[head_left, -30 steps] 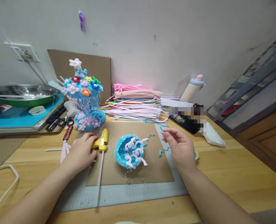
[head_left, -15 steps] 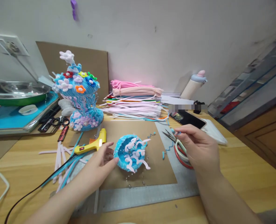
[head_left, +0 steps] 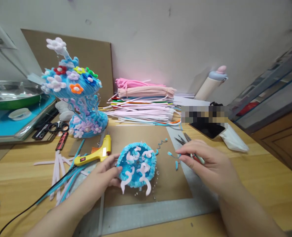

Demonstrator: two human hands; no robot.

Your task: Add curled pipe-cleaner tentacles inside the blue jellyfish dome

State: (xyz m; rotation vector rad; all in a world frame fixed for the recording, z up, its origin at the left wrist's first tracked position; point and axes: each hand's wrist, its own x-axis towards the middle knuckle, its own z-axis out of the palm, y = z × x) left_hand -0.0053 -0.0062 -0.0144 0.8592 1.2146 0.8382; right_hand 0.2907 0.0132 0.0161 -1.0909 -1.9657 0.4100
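My left hand grips the left rim of a round blue fuzzy piece, its hollow side facing me with curled pale-pink strips inside and beads hanging at its lower edge. Between the thumb and fingertips of my right hand is a small blue curly wire piece, held to the right of the round piece. Scissors lie partly hidden behind my right hand. Another curly blue piece rests on the cardboard sheet.
A yellow glue gun lies left of my left hand, its black cord running toward me. Behind stand a flowered blue decoration and stacked fuzzy stems. A phone and a bottle are at the right.
The round piece has tilted so its hollow side shows more, with my left hand now around its edge. My right hand has moved left and down, away from the scissors, carrying the blue wire piece.
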